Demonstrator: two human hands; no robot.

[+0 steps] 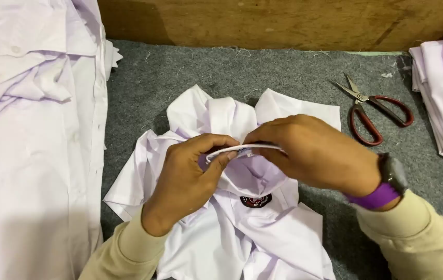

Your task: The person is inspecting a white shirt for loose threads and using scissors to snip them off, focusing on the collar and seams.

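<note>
Both hands, the left hand [188, 173] and right hand [312, 153], pinch a white shirt's [263, 228] collar [242, 151], mid-fold; aligning the edges likely comes next.

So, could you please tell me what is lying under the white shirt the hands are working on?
Under the white shirt lies a grey felt mat, visible all around it. Whatever sits directly beneath the fabric is covered, as both hands, left and right, pinch its collar.

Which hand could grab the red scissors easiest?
Probably the right hand. The scissors lie on the grey mat on that side, just beyond it. The left hand is farther off, across the white shirt. Both hands are pinching the shirt's collar.
</note>
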